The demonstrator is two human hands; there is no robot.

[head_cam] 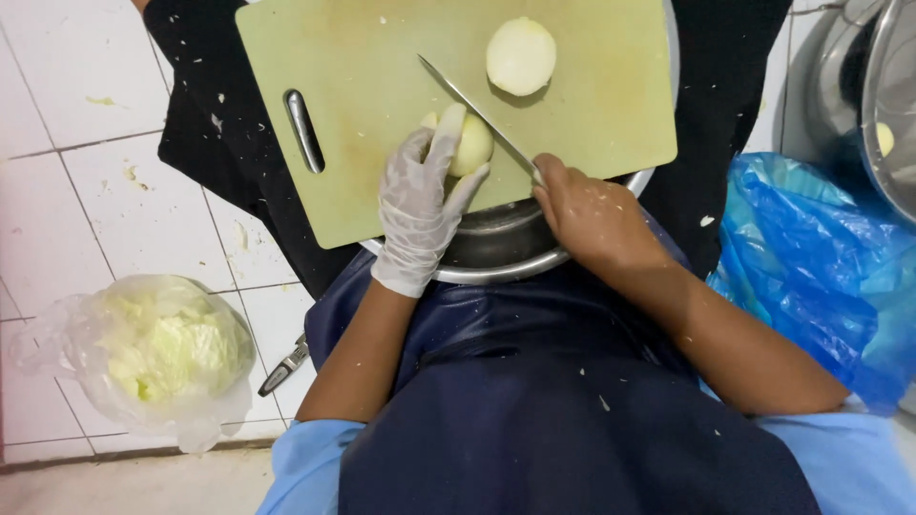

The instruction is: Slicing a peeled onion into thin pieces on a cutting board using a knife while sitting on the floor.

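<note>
Head camera looks straight down on a person seated over a pale green cutting board [382, 114] that rests across the rim of a steel bowl [496, 257] at the lap. The left hand [420, 195], in a thin white glove, has its fingers [447, 133] curled over a peeled onion half [472, 145] near the board's near edge, pinning it down. The right hand [582, 215], bare, is closed round the handle of a kitchen knife [472, 110]; the handle itself is hidden in the fist, and the blade runs up and to the left, lying just behind the held onion half and close beside the gloved fingertips. A second onion half [521, 55] sits cut face up farther up the board, well apart from both hands. By my reading the step in hand is slicing the held half — the blade looks set against it rather than through it, though the contact cannot be made out for certain. The next stroke would call for the gloved fingertips to be tucked back from the edge and the half kept from rolling. Off to the left on the white tiled floor [57, 191] lies a clear bag of cabbage [162, 348]; a crumpled blue plastic bag [811, 257] lies to the right.
</note>
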